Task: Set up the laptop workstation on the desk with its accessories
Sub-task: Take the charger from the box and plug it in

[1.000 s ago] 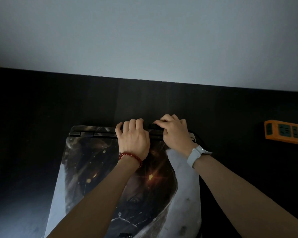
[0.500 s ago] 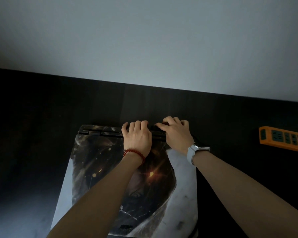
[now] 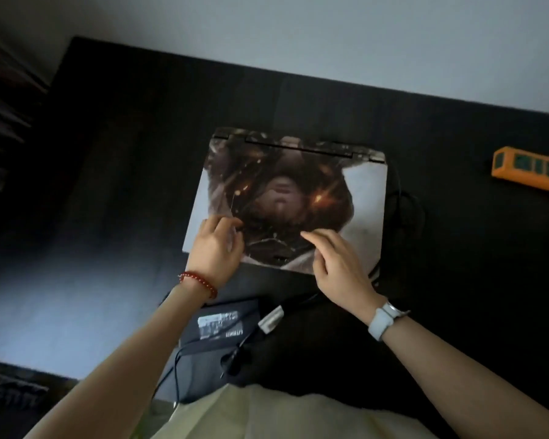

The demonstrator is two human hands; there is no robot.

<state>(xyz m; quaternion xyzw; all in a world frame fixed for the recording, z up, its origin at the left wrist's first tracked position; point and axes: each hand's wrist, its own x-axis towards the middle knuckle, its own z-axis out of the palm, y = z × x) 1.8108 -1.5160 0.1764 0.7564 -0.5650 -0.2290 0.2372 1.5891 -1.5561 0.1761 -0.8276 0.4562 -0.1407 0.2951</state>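
Laptop (image 3: 292, 198), lid shut and covered with a printed picture skin, lies flat in the middle of the dark bench (image 3: 140, 147), hinge toward the far edge. The left hand (image 3: 216, 248) now sits at the laptop's near-left corner, fingers loosely curled and gripping nothing, fingertips on the lid; the right hand (image 3: 336, 264) is at the near edge of the lid, fingers spread and bent, likewise holding nothing. Half a second ago both hands were side by side on the hinge strip at the laptop's far edge; they have since drawn back to the near edge (the camera has also tipped down, so more of the bench shows). A red bead bracelet (image 3: 200, 282) circles the left wrist, a pale watch (image 3: 385, 318) the right. Just nearer the person than the laptop lies a black power adapter (image 3: 222, 324) with a white label, its black cable (image 3: 178, 359) trailing over the near edge. An orange power strip (image 3: 530, 174) rests toward the bench's right edge, well apart from the laptop.
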